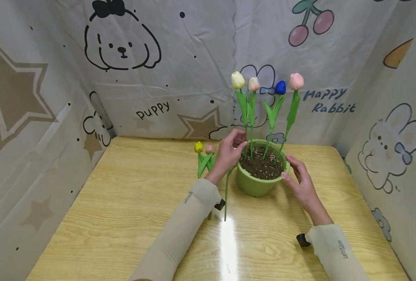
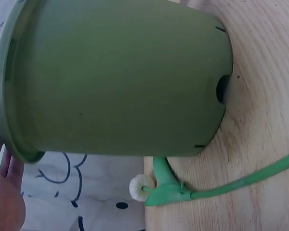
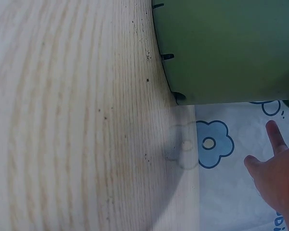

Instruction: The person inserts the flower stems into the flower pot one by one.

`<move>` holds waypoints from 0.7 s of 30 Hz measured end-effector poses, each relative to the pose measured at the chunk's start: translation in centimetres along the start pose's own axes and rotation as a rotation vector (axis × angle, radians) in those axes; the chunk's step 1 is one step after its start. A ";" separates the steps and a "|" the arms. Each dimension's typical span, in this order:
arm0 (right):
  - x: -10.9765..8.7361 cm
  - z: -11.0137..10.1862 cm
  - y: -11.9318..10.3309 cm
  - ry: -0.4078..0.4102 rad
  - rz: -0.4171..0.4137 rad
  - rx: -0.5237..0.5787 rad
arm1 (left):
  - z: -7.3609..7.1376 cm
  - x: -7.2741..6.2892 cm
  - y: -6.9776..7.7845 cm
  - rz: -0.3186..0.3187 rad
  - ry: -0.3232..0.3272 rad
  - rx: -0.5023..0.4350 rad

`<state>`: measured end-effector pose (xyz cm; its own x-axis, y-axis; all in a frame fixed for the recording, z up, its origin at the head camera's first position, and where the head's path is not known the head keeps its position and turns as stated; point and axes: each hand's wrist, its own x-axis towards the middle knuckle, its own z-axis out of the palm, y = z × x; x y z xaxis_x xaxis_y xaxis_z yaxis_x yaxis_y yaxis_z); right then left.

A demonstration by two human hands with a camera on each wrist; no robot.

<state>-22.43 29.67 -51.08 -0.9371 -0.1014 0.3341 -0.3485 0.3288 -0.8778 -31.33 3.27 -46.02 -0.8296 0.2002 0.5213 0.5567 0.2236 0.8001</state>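
Observation:
A green flowerpot [image 1: 257, 186] filled with dark soil [image 1: 260, 168] stands upright on the table. Four artificial tulips rise from it: a creamy white tulip [image 1: 238, 80], a pale peach tulip [image 1: 254, 84], a blue tulip [image 1: 280, 88] and a pink tulip [image 1: 297, 81]. At the pot's left rim, my left hand [image 1: 229, 151] pinches the creamy white tulip's stem just above the soil. My right hand [image 1: 302, 186] rests against the right rim, thumb and fingers spread. In the right wrist view, the right hand [image 3: 279, 173] shows beside the pot [image 3: 231, 53].
Left of the pot lie more tulips, among them a yellow tulip [image 1: 199, 146] and a pinkish tulip [image 1: 209, 149], partly hidden by my left arm. One loose green stem [image 1: 226, 199] points toward the table's front. Printed fabric [image 1: 172, 50] walls the table's back and sides.

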 end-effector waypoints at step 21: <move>0.1 -0.1 -0.3 -0.004 0.012 -0.002 | 0.9 -0.5 -0.7 0.061 0.020 0.061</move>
<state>-22.41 29.64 -50.81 -0.9412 -0.1012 0.3225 -0.3375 0.3314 -0.8810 -31.27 3.90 -47.12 -0.7947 0.1965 0.5744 0.6070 0.2698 0.7475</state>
